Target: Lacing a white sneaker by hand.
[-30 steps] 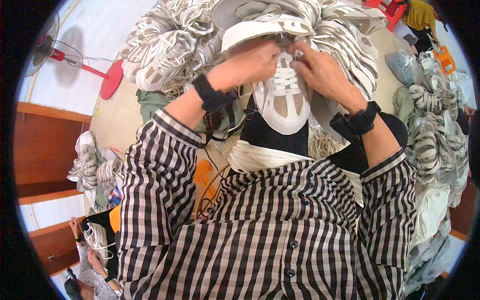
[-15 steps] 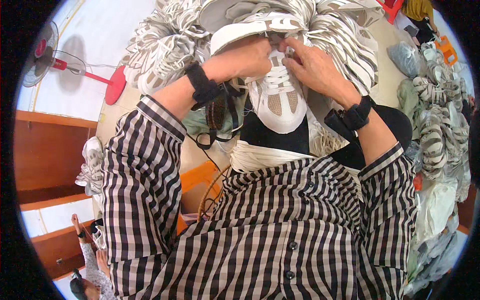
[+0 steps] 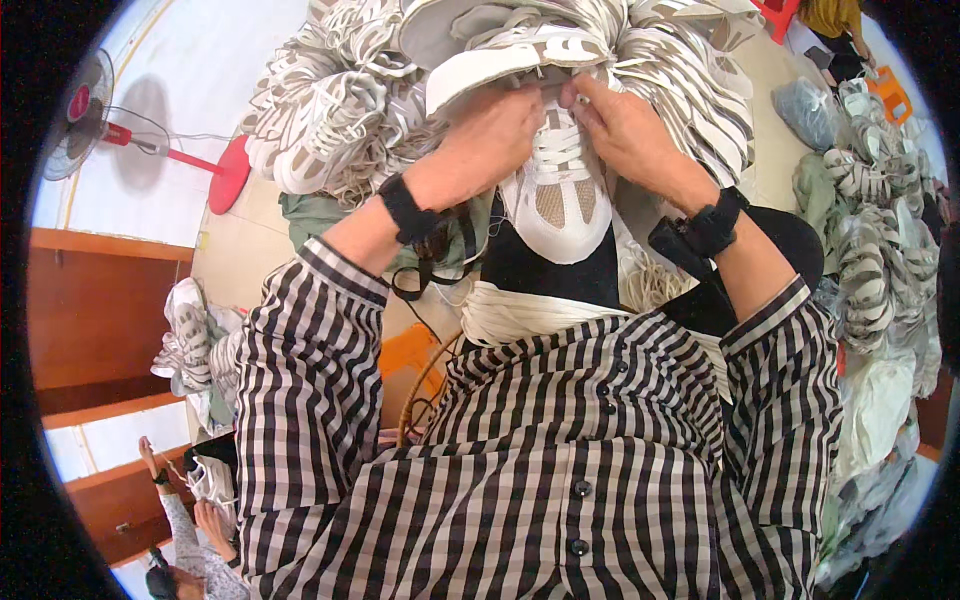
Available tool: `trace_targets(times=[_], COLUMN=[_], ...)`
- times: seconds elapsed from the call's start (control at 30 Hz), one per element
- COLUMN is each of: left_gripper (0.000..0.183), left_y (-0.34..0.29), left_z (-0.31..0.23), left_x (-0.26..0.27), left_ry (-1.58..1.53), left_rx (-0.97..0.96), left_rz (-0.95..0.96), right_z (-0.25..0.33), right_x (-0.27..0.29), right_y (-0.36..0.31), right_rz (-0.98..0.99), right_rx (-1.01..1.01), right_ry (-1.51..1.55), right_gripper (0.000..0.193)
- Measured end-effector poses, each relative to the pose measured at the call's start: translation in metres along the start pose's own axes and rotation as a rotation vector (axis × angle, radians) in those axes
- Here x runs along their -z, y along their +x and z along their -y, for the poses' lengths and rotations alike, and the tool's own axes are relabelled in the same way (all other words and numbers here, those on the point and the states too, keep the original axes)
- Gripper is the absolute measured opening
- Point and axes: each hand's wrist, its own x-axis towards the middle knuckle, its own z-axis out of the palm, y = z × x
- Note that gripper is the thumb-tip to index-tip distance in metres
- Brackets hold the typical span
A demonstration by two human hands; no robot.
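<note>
A white sneaker upper (image 3: pixel 553 205) with tan mesh at the toe lies over my dark-trousered lap, toe toward me. White shoelaces (image 3: pixel 560 150) criss-cross up its front. My left hand (image 3: pixel 497 128) is curled closed at the left of the lacing; its fingertips are turned away, so what they hold is hidden. On the other side, thumb and forefinger of my right hand (image 3: pixel 632 128) pinch a small white end that looks like a shoelace tip. Right above both hands another white upper (image 3: pixel 470 75) juts out and covers the far part of the lacing.
Bundles of similar uppers (image 3: pixel 330 130) are heaped beyond my hands, left and right. A bunch of white laces (image 3: pixel 530 312) lies across my lap. A red-based fan (image 3: pixel 230 175) stands at left. Bagged uppers (image 3: pixel 870 270) line the right. A co-worker (image 3: pixel 195 545) handles a white shoe at lower left.
My left hand has turned and shifted slightly, its forearm swinging inward. My right thumb and forefinger, apart before, are now closed together near the top of the lacing.
</note>
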Motion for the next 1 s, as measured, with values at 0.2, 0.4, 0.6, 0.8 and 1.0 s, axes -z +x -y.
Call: trace_targets(times=[0.2, 0.4, 0.6, 0.8, 1.0], left_gripper=[0.028, 0.037, 0.027, 0.031, 0.024], left_y=[0.007, 0.007, 0.009, 0.001, -0.004], left_z=[-0.001, -0.016, -0.010, 0.000, 0.006], left_x=[0.010, -0.009, -0.013, -0.004, 0.003], left_ry=[0.041, -0.126, -0.149, -0.046, -0.246], left_rx=[0.148, 0.231, 0.149, 0.074, 0.085], left_rz=[0.158, 0.009, -0.041, -0.039, -0.049], right_z=[0.007, 0.002, 0.000, -0.002, -0.005], right_x=[-0.006, -0.009, 0.001, 0.013, 0.082], right_y=[0.000, 0.001, 0.007, 0.009, -0.016], right_rz=[0.016, -0.003, 0.081, 0.173, 0.083], right_rx=[-0.013, 0.057, 0.047, 0.260, 0.039], right_ry=[-0.237, -0.326, -0.292, -0.466, -0.693], right_gripper=[0.019, 0.033, 0.025, 0.032, 0.026])
